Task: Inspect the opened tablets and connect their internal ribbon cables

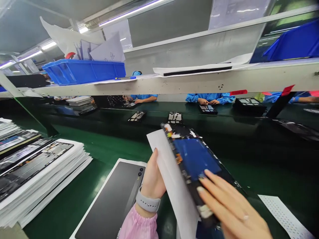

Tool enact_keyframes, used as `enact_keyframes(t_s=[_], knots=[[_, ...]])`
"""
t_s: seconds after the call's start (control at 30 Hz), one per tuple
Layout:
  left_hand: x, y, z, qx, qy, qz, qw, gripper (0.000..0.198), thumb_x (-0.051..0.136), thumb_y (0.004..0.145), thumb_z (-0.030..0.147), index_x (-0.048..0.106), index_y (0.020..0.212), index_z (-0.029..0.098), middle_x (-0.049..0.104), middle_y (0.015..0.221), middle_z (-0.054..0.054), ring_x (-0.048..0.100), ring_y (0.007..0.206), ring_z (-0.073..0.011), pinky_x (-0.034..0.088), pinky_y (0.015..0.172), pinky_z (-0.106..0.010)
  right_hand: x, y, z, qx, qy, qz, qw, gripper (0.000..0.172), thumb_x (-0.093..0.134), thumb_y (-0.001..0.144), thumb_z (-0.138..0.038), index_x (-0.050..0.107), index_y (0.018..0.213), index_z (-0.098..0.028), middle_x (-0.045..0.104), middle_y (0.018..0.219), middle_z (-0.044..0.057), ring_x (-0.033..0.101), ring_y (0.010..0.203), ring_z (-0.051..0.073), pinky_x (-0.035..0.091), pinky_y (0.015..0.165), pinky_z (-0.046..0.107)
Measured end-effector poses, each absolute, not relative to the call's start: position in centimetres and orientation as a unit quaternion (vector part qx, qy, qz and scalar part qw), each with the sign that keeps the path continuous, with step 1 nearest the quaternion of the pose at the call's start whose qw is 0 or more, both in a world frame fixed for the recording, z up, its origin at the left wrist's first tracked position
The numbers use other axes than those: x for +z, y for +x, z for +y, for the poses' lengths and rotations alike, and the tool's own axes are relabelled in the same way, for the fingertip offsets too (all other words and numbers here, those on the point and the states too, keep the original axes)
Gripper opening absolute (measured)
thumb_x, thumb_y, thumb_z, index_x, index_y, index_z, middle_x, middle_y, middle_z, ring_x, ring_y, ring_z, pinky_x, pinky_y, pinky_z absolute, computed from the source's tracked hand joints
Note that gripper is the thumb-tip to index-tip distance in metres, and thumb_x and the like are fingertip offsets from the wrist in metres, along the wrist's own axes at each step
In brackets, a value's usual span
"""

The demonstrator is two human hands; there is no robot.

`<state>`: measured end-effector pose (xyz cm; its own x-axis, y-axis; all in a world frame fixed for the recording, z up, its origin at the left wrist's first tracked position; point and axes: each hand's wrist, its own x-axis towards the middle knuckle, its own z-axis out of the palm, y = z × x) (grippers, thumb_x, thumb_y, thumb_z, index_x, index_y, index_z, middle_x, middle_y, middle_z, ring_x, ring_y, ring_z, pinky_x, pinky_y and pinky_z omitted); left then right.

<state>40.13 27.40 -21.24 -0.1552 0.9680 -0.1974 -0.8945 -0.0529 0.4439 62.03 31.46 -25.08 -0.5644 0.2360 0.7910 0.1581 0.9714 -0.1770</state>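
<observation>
My left hand (153,176), with a grey smartwatch (148,200) on the wrist and a pink sleeve (138,224) below it, grips a white sheet (173,181) against the edge of an opened tablet (191,159). The tablet is tilted, and its blue inner panel and small parts along the edges face up. My right hand (231,205) lies across its lower end, fingertips on the blue panel. A dark grey tablet back (112,199) with a camera cutout rests on white backing beneath my left wrist.
A tall stack of tablets interleaved with white sheets (37,176) stands at the left on the green belt (82,152). A perforated white strip (284,215) lies at the right. Across the belt, blue-sleeved co-workers handle tablets. A shelf (199,81) above holds blue bins.
</observation>
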Motion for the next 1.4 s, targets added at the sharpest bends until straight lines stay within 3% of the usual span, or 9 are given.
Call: enact_keyframes(t_s=[0.17,0.27,0.37,0.53,0.7,0.87,1.03,1.17,1.4], knots=[[-21.2,39.8,27.4,0.704,0.104,0.230,0.663,0.062,0.039,0.100,0.055,0.058,0.140,0.011,0.072,0.123,-0.016,0.061,0.124,-0.0369,0.041,0.111,-0.052,-24.2,60.4,31.2,-0.103,-0.052,-0.936,0.333,0.054,0.036,0.093,0.001,0.070,0.129,-0.019,0.056,0.144,0.003,0.053,0.134,0.030,0.052,0.106,0.047],[-21.8,39.4,27.3,0.687,0.107,0.231,0.681,0.060,0.042,0.100,0.051,0.056,0.142,0.010,0.070,0.126,-0.017,0.061,0.124,-0.0370,0.041,0.112,-0.052,-23.6,60.1,30.6,-0.106,-0.059,-0.947,0.298,0.055,0.036,0.091,0.003,0.071,0.126,-0.020,0.058,0.142,0.004,0.053,0.133,0.031,0.055,0.103,0.048],[-22.2,39.2,27.2,0.689,0.102,0.224,0.681,0.062,0.046,0.099,0.052,0.054,0.144,0.011,0.069,0.128,-0.017,0.062,0.124,-0.0386,0.042,0.111,-0.054,-23.1,60.6,30.2,-0.053,-0.062,-0.956,0.281,0.040,0.044,0.098,-0.008,0.070,0.126,-0.020,0.059,0.141,0.006,0.055,0.131,0.029,0.053,0.107,0.044],[-22.2,39.2,26.6,0.703,0.080,0.239,0.665,0.058,0.054,0.098,0.046,0.051,0.148,0.018,0.070,0.130,-0.013,0.062,0.124,-0.0375,0.045,0.111,-0.053,-23.2,62.3,30.5,0.094,-0.156,-0.888,0.422,0.027,0.058,0.100,-0.019,0.067,0.125,-0.026,0.065,0.133,0.005,0.061,0.123,0.027,0.051,0.108,0.038],[-22.0,39.4,25.9,0.687,0.105,0.256,0.672,0.059,0.052,0.099,0.046,0.047,0.152,0.020,0.067,0.135,-0.011,0.058,0.130,-0.0362,0.042,0.115,-0.052,-23.6,63.9,31.1,0.138,-0.329,-0.770,0.529,0.017,0.058,0.100,-0.023,0.069,0.110,-0.030,0.070,0.113,0.000,0.067,0.098,0.020,0.053,0.091,0.029],[-22.2,39.7,25.5,0.664,0.157,0.263,0.682,0.055,0.046,0.101,0.043,0.046,0.153,0.025,0.065,0.138,-0.007,0.052,0.137,-0.0337,0.034,0.121,-0.052,-23.3,64.1,30.9,0.154,-0.397,-0.721,0.547,0.013,0.061,0.099,-0.027,0.069,0.109,-0.030,0.069,0.108,-0.001,0.066,0.088,0.017,0.052,0.077,0.026],[-22.5,40.1,25.2,0.613,0.169,0.256,0.728,0.051,0.048,0.099,0.049,0.059,0.143,0.026,0.068,0.134,-0.004,0.045,0.142,-0.0334,0.027,0.124,-0.052,-23.0,63.6,30.6,0.166,-0.366,-0.727,0.556,0.015,0.062,0.100,-0.020,0.068,0.113,-0.028,0.066,0.107,0.000,0.063,0.087,0.017,0.052,0.082,0.028],[-22.8,40.2,25.1,0.599,0.157,0.259,0.741,0.038,0.058,0.094,0.045,0.075,0.122,0.026,0.070,0.129,0.000,0.042,0.143,-0.0330,0.025,0.125,-0.049,-23.0,63.4,30.6,0.167,-0.372,-0.725,0.554,0.015,0.061,0.101,-0.019,0.067,0.112,-0.028,0.066,0.107,0.000,0.062,0.083,0.015,0.052,0.073,0.025],[-23.1,40.6,25.0,0.614,0.167,0.249,0.730,0.036,0.051,0.099,0.039,0.076,0.120,0.024,0.069,0.130,0.000,0.038,0.146,-0.0303,0.021,0.126,-0.047,-23.4,63.4,30.9,0.155,-0.364,-0.723,0.567,0.014,0.061,0.100,-0.016,0.069,0.105,-0.027,0.066,0.104,-0.001,0.062,0.084,0.015,0.052,0.078,0.025]])
